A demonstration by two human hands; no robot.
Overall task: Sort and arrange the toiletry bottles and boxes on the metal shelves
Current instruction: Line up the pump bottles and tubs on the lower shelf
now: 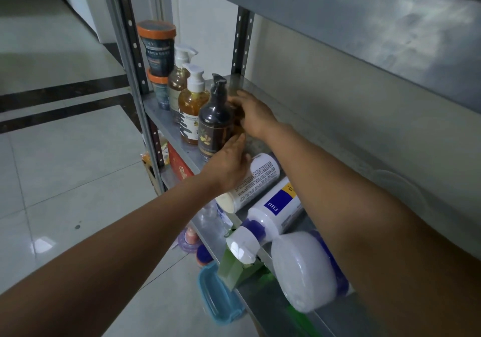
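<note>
A dark brown pump bottle stands upright on the metal shelf. My right hand grips its far side. My left hand rests flat against its lower near side, fingers together. To the left stand two amber pump bottles and two stacked tubs with orange lids. Behind my left hand a white bottle lies on its side. A white bottle with a blue label and a round white bottle also lie flat.
An upper shelf overhangs close above my arms. A green box pokes out under the white bottles. On the tiled floor sit a blue lidded container and small items. A red box sits on the lower shelf.
</note>
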